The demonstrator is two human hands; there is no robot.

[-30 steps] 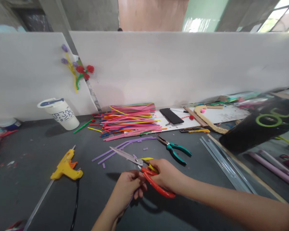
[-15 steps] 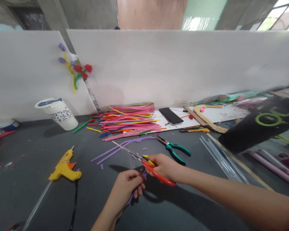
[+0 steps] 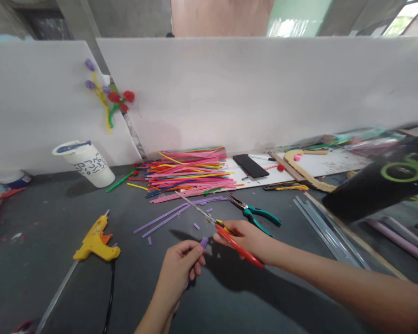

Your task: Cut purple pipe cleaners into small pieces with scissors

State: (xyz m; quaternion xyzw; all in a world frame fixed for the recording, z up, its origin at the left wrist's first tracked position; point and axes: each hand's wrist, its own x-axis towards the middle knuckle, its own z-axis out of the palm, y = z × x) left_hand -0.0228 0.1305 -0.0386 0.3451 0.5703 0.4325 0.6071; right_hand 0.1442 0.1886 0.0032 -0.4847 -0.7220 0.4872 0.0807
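Between the thumb and fingers of my left hand (image 3: 183, 265) is a purple pipe cleaner (image 3: 204, 242), its end poking out past the fingertips. My right hand (image 3: 245, 240) is wrapped round the red and yellow handles of a pair of scissors (image 3: 237, 246). The blades point up and to the left, apart from the held pipe cleaner. Beyond the hands lie long purple pipe cleaners (image 3: 167, 216) and several short cut pieces, one of them a purple piece (image 3: 196, 226) close to the blades. Pliers with teal handles (image 3: 253, 213) rest just past my right hand.
A yellow glue gun (image 3: 96, 241) lies on the left near a white cup (image 3: 87, 164). Colourful pipe cleaners (image 3: 191, 174) are heaped at the back beside a black phone (image 3: 251, 166). On the right are clear glue sticks (image 3: 329, 227) and a black cylinder (image 3: 372, 185).
The scissors in my right hand have moved right, away from my left hand. The held pipe cleaner's end now shows clear of the scissors. My left hand has shifted slightly left.
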